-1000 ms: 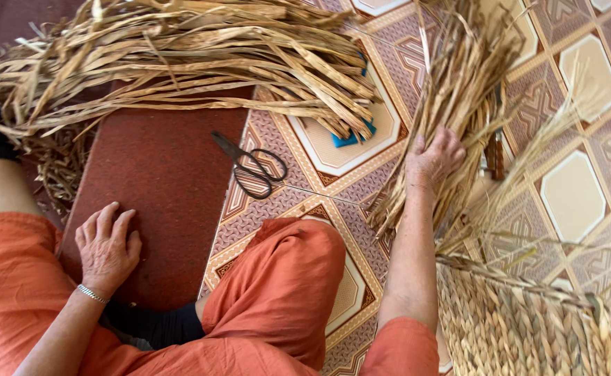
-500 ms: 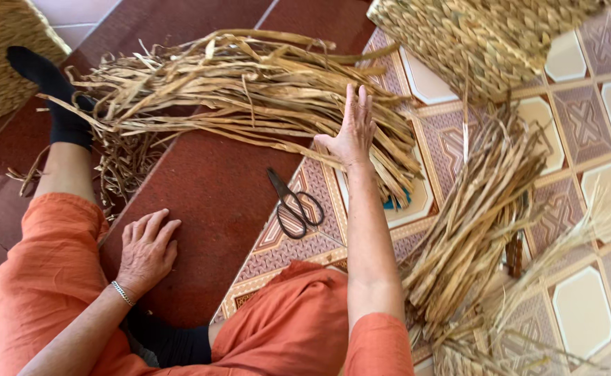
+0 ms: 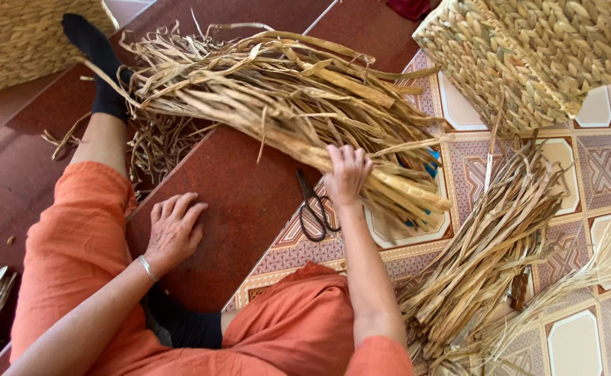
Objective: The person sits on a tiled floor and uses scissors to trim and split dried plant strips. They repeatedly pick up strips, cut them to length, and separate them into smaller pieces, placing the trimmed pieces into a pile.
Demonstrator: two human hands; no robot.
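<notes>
Patterned floor tiles [image 3: 598, 111] underlie me; my right hand [image 3: 348, 171] closes its grip on dried reed strips [image 3: 284, 90] at twelve o'clock, my left hand [image 3: 174, 230] lies flat, holding nothing, bracing me.

Left hand [image 3: 174, 230] is planted flat, palm down, fingers spread a bit and relaxed, with the forearm coming in from the near left at a slant and a thin bracelet on the wrist. Right arm goes nearly straight out toward the far side, elbow barely bent. Right hand [image 3: 347, 173] is knuckles up, fingers curled down and gripping.
</notes>
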